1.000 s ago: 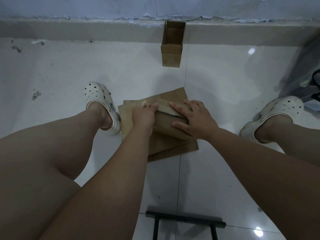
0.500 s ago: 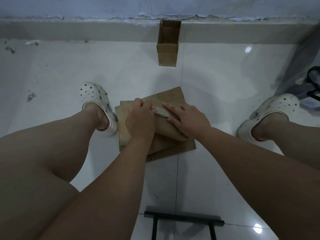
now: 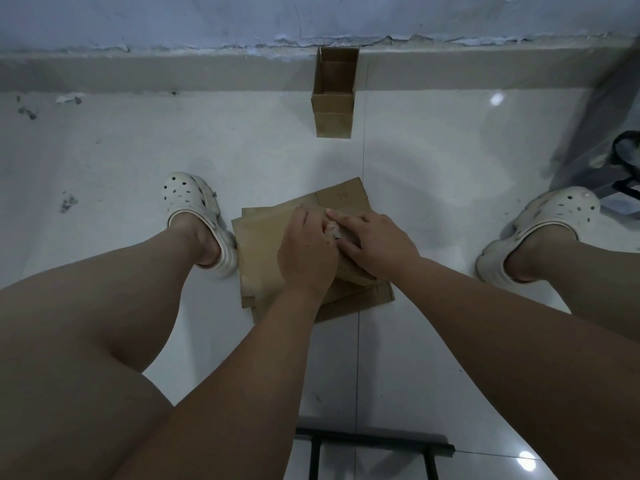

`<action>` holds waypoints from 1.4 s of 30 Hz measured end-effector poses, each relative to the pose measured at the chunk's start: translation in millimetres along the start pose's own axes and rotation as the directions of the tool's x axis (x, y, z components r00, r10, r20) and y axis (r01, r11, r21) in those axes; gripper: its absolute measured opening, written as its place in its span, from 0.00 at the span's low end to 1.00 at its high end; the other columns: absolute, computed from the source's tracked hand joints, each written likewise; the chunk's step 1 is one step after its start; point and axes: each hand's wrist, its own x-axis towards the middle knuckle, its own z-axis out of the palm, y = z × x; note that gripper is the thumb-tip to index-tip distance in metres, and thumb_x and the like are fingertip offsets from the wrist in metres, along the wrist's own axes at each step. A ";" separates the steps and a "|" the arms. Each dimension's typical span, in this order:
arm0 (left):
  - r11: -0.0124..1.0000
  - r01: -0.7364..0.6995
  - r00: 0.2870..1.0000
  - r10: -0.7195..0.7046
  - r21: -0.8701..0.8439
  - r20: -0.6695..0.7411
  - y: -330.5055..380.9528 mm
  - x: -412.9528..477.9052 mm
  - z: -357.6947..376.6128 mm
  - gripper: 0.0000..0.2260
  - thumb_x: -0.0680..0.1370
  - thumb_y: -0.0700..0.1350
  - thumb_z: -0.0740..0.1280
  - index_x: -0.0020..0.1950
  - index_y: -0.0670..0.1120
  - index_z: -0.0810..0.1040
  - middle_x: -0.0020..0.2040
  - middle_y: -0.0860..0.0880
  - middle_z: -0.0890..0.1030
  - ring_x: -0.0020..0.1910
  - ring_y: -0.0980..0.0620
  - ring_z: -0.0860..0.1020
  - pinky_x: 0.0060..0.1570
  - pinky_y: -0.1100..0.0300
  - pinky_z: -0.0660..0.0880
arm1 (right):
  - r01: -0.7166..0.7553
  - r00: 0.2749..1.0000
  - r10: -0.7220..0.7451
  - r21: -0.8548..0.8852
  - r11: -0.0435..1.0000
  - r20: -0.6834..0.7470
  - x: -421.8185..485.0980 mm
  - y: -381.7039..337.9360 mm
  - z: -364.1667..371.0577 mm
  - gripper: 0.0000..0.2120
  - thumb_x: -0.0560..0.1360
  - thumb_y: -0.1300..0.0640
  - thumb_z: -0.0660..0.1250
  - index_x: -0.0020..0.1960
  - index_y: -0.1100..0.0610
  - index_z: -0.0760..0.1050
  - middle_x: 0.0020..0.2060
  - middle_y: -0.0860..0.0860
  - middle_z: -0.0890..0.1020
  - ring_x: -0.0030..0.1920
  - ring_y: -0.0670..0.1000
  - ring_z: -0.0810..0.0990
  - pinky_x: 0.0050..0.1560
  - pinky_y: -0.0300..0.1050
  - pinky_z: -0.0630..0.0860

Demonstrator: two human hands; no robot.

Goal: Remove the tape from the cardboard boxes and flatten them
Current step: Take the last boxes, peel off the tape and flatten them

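Cardboard (image 3: 263,251), brown, creased and flattened into a skewed stack, lies on the white floor (image 3: 433,202) right under both your hands: your left hand (image 3: 306,251) curls round a pale strip of tape (image 3: 331,232), while your right hand (image 3: 377,245) presses straight fingers onto the top sheet.

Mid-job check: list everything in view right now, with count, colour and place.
stack: flattened cardboard, count unclear, brown, on the floor between the feet
top box: one, brown, on the stack under both hands
open box: one, brown, upright by the wall ledge
tape: one strip, pale, between the hands
floor: white glossy tiles
frame: one, black, bottom edge
strap: black, right edge, item unclear
clogs: two, white, either side of the stack
left hand: grips the tape
right hand: presses on the top box
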 end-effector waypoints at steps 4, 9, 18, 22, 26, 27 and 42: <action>0.986 0.067 0.994 -0.079 -0.153 -0.076 11.4 -10.7 0.9 0.05 0.76 0.35 0.60 0.41 0.43 0.68 0.43 0.46 0.68 0.38 0.50 0.66 0.32 0.62 0.60 | 0.004 1.000 -0.004 0.043 0.999 0.007 0.5 0.8 -2.8 0.26 0.79 0.39 0.56 0.76 0.34 0.55 0.60 0.55 0.75 0.60 0.56 0.71 0.55 0.46 0.68; 0.957 0.073 0.977 -0.125 -0.280 -0.172 25.3 -25.3 -0.3 0.07 0.75 0.30 0.57 0.41 0.41 0.69 0.41 0.44 0.70 0.38 0.46 0.68 0.39 0.62 0.66 | 0.000 0.999 0.004 0.110 0.994 -0.035 -1.6 -3.0 -0.3 0.26 0.79 0.42 0.60 0.76 0.38 0.59 0.60 0.55 0.76 0.63 0.57 0.68 0.66 0.47 0.60; 0.862 0.302 0.945 -0.328 -0.406 0.007 43.4 -15.7 -15.4 0.09 0.78 0.36 0.58 0.43 0.50 0.67 0.38 0.54 0.73 0.40 0.53 0.73 0.35 0.68 0.66 | -0.030 0.996 0.042 0.150 0.988 -0.074 -1.5 -3.7 3.7 0.24 0.78 0.44 0.61 0.74 0.43 0.65 0.66 0.55 0.74 0.69 0.58 0.62 0.70 0.49 0.53; 0.863 0.278 0.953 -0.304 -0.421 0.006 51.1 -14.1 -22.5 0.07 0.77 0.35 0.58 0.45 0.47 0.68 0.40 0.49 0.75 0.42 0.47 0.74 0.41 0.54 0.72 | -0.045 0.994 0.063 0.195 0.980 -0.088 4.6 -1.9 5.2 0.23 0.76 0.45 0.64 0.71 0.46 0.71 0.64 0.53 0.76 0.68 0.57 0.66 0.69 0.48 0.55; 0.880 0.203 0.972 -0.233 -0.428 -0.019 64.9 -11.2 -32.5 0.08 0.76 0.34 0.57 0.44 0.47 0.67 0.35 0.53 0.73 0.36 0.52 0.73 0.40 0.49 0.73 | -0.033 0.998 0.038 0.094 0.995 -0.054 15.8 -1.0 -0.8 0.21 0.75 0.41 0.56 0.61 0.49 0.77 0.54 0.47 0.81 0.61 0.53 0.75 0.63 0.51 0.64; 0.891 0.163 0.980 -0.194 -0.424 -0.032 68.1 -9.3 -35.1 0.08 0.74 0.35 0.57 0.44 0.48 0.67 0.35 0.52 0.74 0.36 0.52 0.74 0.39 0.50 0.74 | -0.035 0.998 0.037 0.046 0.998 -0.042 18.4 -2.5 -2.1 0.21 0.76 0.41 0.53 0.59 0.50 0.77 0.50 0.47 0.81 0.58 0.53 0.77 0.60 0.51 0.66; 0.181 0.599 0.627 -0.712 -0.780 0.316 25.7 15.0 -16.6 0.09 0.82 0.40 0.55 0.55 0.52 0.71 0.43 0.48 0.81 0.42 0.51 0.81 0.33 0.59 0.78 | -0.176 0.945 0.267 0.398 0.901 -0.188 -31.7 20.4 9.2 0.31 0.71 0.39 0.70 0.72 0.43 0.68 0.63 0.51 0.70 0.65 0.50 0.68 0.66 0.46 0.69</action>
